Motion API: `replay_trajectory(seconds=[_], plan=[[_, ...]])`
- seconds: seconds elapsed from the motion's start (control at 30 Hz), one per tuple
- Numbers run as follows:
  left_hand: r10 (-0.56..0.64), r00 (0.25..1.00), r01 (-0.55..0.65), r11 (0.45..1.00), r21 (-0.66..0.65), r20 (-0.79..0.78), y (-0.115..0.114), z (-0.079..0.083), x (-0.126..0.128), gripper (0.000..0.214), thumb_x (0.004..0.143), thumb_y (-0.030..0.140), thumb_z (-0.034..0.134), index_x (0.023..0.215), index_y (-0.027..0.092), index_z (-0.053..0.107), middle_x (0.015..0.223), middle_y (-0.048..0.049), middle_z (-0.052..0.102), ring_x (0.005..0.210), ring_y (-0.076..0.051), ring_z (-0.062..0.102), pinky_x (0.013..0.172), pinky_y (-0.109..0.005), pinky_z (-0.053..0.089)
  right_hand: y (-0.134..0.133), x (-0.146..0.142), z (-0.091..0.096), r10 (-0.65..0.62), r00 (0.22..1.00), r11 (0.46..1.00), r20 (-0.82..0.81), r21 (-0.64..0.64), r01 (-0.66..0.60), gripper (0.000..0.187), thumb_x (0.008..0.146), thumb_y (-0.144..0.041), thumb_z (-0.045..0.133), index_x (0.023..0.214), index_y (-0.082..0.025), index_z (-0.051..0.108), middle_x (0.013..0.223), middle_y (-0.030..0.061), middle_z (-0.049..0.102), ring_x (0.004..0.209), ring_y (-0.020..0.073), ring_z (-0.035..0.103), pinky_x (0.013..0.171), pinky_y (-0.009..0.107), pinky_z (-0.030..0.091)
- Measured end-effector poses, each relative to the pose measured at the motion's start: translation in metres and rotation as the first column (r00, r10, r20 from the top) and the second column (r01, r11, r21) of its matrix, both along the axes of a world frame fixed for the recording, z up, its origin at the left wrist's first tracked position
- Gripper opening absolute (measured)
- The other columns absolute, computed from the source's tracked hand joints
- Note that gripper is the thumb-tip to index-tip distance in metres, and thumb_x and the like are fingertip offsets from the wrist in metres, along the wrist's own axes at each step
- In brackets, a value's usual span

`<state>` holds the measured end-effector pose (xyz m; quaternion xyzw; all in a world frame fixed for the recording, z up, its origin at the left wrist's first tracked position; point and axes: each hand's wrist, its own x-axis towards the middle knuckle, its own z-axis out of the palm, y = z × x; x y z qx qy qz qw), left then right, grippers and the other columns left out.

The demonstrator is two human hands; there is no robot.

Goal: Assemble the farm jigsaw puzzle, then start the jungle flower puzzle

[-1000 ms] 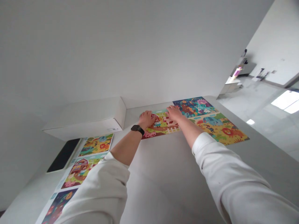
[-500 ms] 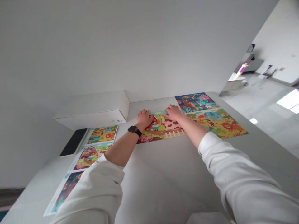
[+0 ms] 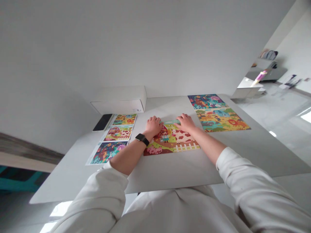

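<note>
A farm-scene jigsaw puzzle [image 3: 173,144] with a red barn, a spotted cow and a white fence lies flat on the white table [image 3: 170,168]. My left hand [image 3: 153,125] rests on its upper left part, fingers curled and pressing down; a black watch sits on that wrist. At the puzzle's top edge my right hand [image 3: 186,122] presses with its fingers laid forward. Neither hand lifts a piece that I can make out.
Two more finished puzzles [image 3: 216,113] lie side by side to the right. A printed sheet of three pictures [image 3: 114,137] lies to the left, with a black phone [image 3: 102,122] and a white box [image 3: 120,98] behind it. A wall backs the table.
The view has pulled back and tilted down, showing the table's near edge and my torso. The farm puzzle has slid toward me under both hands, away from the two puzzles on the right.
</note>
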<state>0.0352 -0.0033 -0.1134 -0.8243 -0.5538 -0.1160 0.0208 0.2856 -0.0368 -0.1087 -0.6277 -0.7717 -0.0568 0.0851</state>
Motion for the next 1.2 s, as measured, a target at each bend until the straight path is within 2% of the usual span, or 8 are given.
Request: replay_trajectory(seconds=[0.13,0.27,0.47,0.63,0.8,1.03,1.2], plan=[[0.011,1.0,-0.011,1.0,0.018,0.014,0.0,0.004,-0.003,0.041,0.111,0.044,0.043,0.122,0.018,0.074,0.129,-0.0182,0.064,0.125,-0.034,0.058,0.105,-0.046,0.047,0.004,0.002,-0.004,-0.016,0.996,0.999,-0.093,0.05,0.02,0.042,0.103,-0.051,0.061,0.127,-0.019,0.074,0.13,0.0179,0.065,0.121,0.0321,0.062,0.105,0.039,0.047],[-0.032,0.999,0.032,0.999,0.005,0.037,0.01,0.005,-0.008,0.042,0.112,0.042,0.042,0.118,0.017,0.074,0.124,-0.0168,0.068,0.119,-0.029,0.063,0.105,-0.041,0.047,0.011,0.008,-0.007,0.017,0.985,0.998,-0.171,0.068,-0.005,0.035,0.103,-0.049,0.062,0.116,-0.02,0.076,0.121,0.013,0.071,0.108,0.0277,0.068,0.092,0.034,0.049],[-0.043,0.999,0.044,0.999,-0.009,0.031,0.018,0.007,-0.015,0.045,0.114,0.042,0.038,0.111,0.018,0.075,0.114,-0.0148,0.074,0.111,-0.027,0.067,0.1,-0.038,0.048,0.016,0.014,0.0,0.046,0.967,0.995,-0.252,0.093,-0.023,0.031,0.104,-0.05,0.059,0.102,-0.024,0.076,0.105,0.008,0.079,0.094,0.0248,0.07,0.079,0.031,0.044],[0.002,1.0,-0.002,1.0,-0.014,0.014,0.016,0.01,-0.019,0.042,0.113,0.043,0.041,0.113,0.018,0.075,0.118,-0.0149,0.074,0.113,-0.028,0.067,0.097,-0.038,0.049,0.014,0.02,0.016,0.131,0.94,0.983,-0.315,0.163,-0.082,0.032,0.105,-0.048,0.058,0.093,-0.023,0.075,0.096,0.0082,0.078,0.089,0.0236,0.069,0.078,0.031,0.044],[-0.003,0.999,0.004,1.0,-0.029,0.039,0.019,0.009,-0.025,0.041,0.113,0.041,0.041,0.111,0.018,0.076,0.115,-0.0142,0.075,0.111,-0.027,0.069,0.097,-0.036,0.049,0.008,0.024,0.035,0.235,0.897,0.955,-0.373,0.26,-0.142,0.037,0.105,-0.052,0.058,0.087,-0.023,0.073,0.09,0.0078,0.076,0.084,0.0231,0.068,0.078,0.032,0.045],[-0.02,0.998,0.022,0.999,-0.038,0.064,0.025,0.002,-0.028,0.041,0.112,0.039,0.041,0.109,0.019,0.077,0.114,-0.0144,0.076,0.111,-0.027,0.069,0.1,-0.037,0.049,-0.002,0.022,0.074,0.383,0.818,0.909,-0.428,0.33,-0.253,0.047,0.101,-0.066,0.062,0.078,-0.025,0.069,0.079,0.0045,0.072,0.073,0.0202,0.063,0.075,0.032,0.046],[-0.026,0.999,0.027,0.999,-0.044,0.035,0.026,0.001,-0.026,0.044,0.112,0.039,0.039,0.107,0.018,0.077,0.114,-0.0155,0.076,0.112,-0.028,0.069,0.1,-0.037,0.049,-0.004,0.03,0.094,0.378,0.789,0.901,-0.484,0.389,-0.193,0.049,0.097,-0.067,0.066,0.074,-0.024,0.068,0.071,0.0023,0.068,0.066,0.018,0.058,0.068,0.031,0.043]])
